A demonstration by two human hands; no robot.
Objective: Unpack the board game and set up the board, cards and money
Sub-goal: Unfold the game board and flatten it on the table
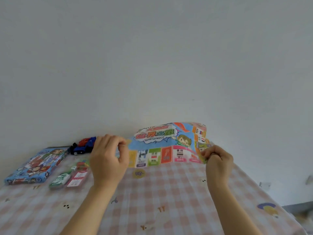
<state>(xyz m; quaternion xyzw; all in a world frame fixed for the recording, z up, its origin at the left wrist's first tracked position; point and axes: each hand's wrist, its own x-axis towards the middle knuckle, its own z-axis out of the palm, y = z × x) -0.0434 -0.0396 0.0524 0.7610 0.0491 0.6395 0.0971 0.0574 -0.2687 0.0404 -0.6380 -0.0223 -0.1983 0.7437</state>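
Head view. The left hand (108,160) pinches the board's (162,146) left edge between thumb and curled fingers. The right hand (218,160) pinches its near right corner the same way. The board hangs between them, lifted off the cloth (169,192) near the far middle of the table, with its near edge just above the surface.

Risks, as judged:
- The board appears to be a thin folded sheet, so a sharp pull outward could tear it along a crease.
- Its right side curls up and back. If it is laid down that way it may fold under itself instead of lying flat.
- The sheet may spread wider than it is now. The left edge could then sweep the truck (83,146) or land on the packs (71,178) and the small pieces beyond them, scattering them.
- A loose pinch could let one side drop and skew the board.

Appearance of the board: a light blue centre with a cartoon title and a cartoon figure. It is bordered by coloured squares in yellow, white, green, orange and pink. The surface bows upward, and fold lines are visible. The box (36,165) lies flat at far left, well apart from the board.
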